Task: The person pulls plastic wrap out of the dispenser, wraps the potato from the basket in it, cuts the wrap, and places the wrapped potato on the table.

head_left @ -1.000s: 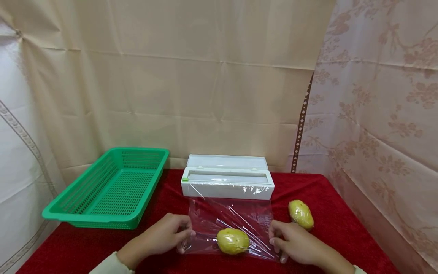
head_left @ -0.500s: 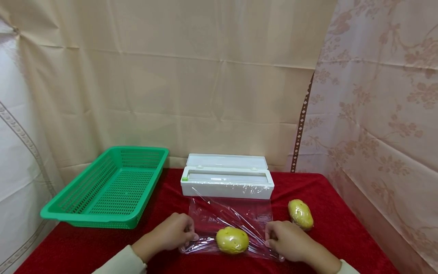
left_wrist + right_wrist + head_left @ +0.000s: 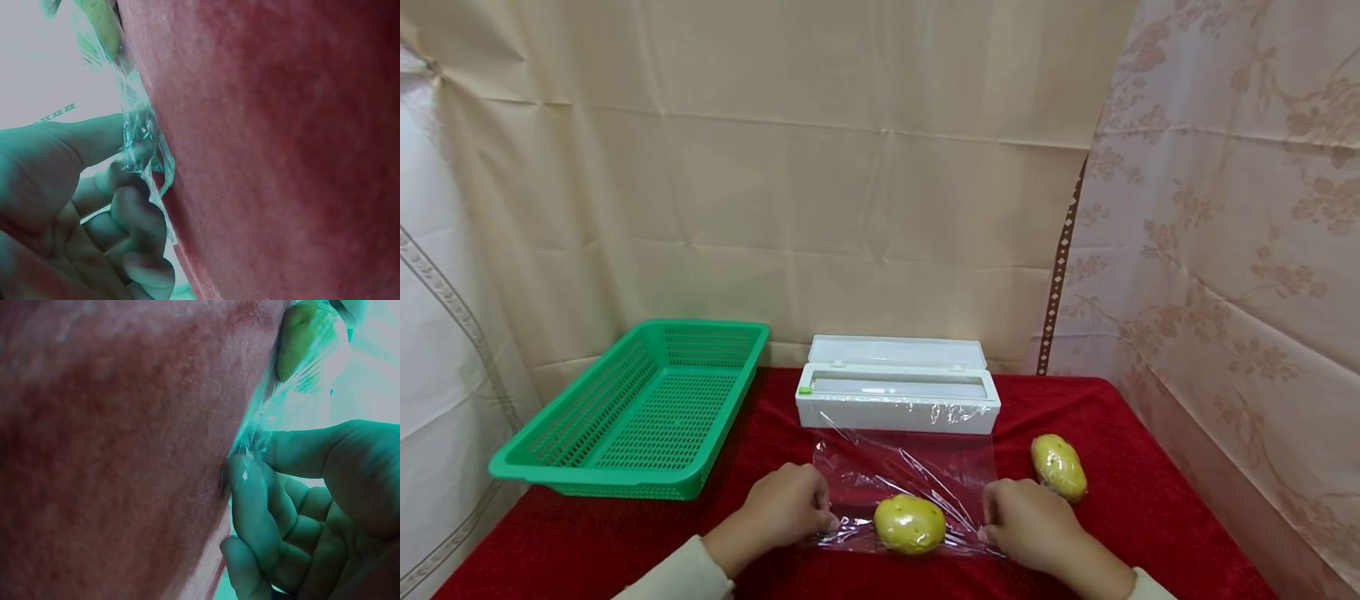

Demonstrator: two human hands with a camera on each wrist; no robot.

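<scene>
A yellow potato lies under clear plastic wrap near the table's front. The wrap runs back from it to a white wrap dispenser whose lid stands up. On the potato's left, my left hand pinches gathered wrap; the left wrist view shows the crumpled film between thumb and finger. My right hand pinches the wrap on the other side, and in the right wrist view the film stretches from the fingertips to the potato.
A second potato, shiny with wrap, lies to the right behind my right hand. At the left stands a green plastic basket. A red cloth covers the table, and beige curtains hang behind it.
Both hands have drawn slightly inward toward the potato. The wrap at its two sides has bunched into narrower folds, and its front edge lies closer to the potato.
</scene>
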